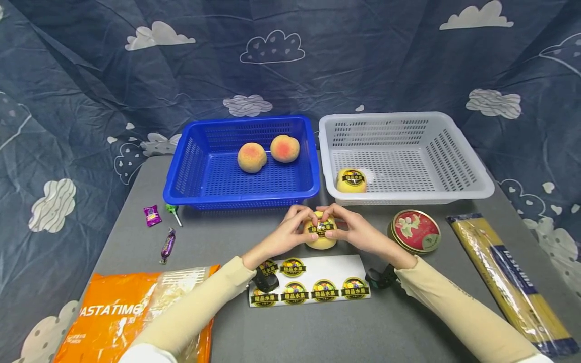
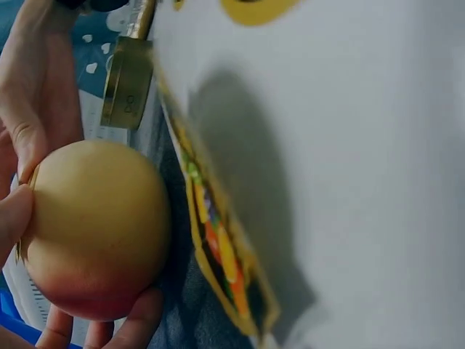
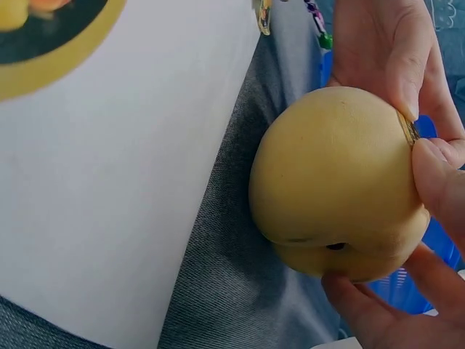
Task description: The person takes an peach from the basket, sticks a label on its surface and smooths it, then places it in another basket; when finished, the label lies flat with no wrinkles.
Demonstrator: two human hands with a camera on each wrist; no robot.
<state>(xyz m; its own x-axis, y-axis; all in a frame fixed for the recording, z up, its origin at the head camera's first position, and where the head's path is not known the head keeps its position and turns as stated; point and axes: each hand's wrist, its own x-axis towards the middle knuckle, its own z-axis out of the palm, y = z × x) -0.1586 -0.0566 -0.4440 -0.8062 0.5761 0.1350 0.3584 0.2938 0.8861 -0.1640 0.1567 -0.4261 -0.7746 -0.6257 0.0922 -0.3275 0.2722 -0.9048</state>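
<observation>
A yellow peach (image 1: 321,244) is held between both hands just above the sheet's far edge. My left hand (image 1: 289,233) grips its left side, and my right hand (image 1: 358,233) grips the right, fingers curved round the top. Both thumbs press on a black-and-gold fruit label (image 1: 320,229) on the near face. In the left wrist view the peach (image 2: 102,225) shows a reddish lower end; the right wrist view has its stem dimple low on the fruit (image 3: 338,182). Before the hands lies a white label sheet (image 1: 333,267) with several similar labels, one edge lifted in the left wrist view.
Two peaches (image 1: 251,157) sit in a blue basket (image 1: 242,200). A labelled peach (image 1: 351,181) sits in a white basket (image 1: 408,196). Around are a red round tin (image 1: 416,230), a spaghetti pack (image 1: 510,282), an orange pasta bag (image 1: 113,307), wrapped candies (image 1: 152,216) and a lollipop (image 1: 172,209).
</observation>
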